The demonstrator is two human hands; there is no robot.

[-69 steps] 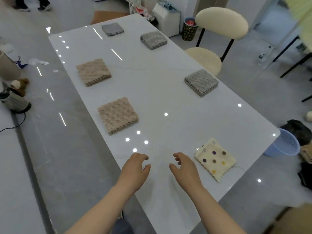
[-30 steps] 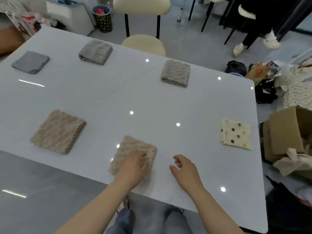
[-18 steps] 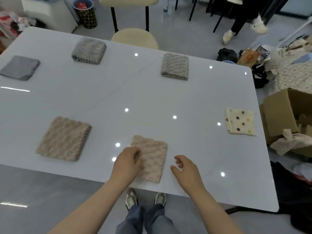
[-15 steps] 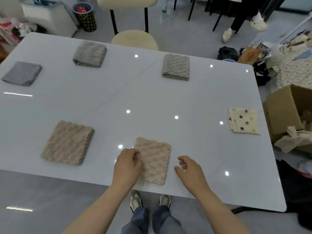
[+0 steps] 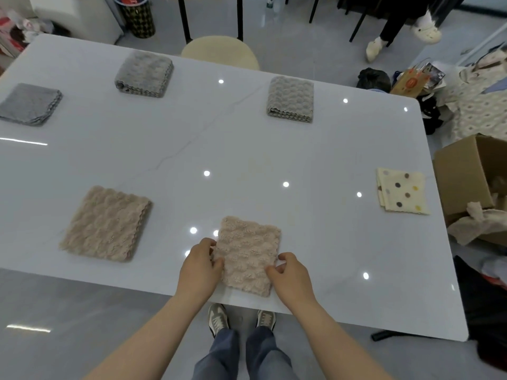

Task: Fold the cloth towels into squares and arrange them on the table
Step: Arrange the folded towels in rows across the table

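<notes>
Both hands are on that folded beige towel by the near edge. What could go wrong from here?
1. The folded beige fluffy towel lies close to the white glossy table's near edge; tugging it toward you could slide it off.
2. The left hand and right hand grip opposite sides; uneven pulling may loosen the fold or skew it.

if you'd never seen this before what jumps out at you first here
First, the two bare hands at the near edge of the white table: the left hand and right hand touch either side of a folded beige towel. Next, the spaced-out folded squares: another beige towel at near left, three grey ones along the far side, and a polka-dot cloth at right. Off the table's right end sits an open cardboard box.
</notes>
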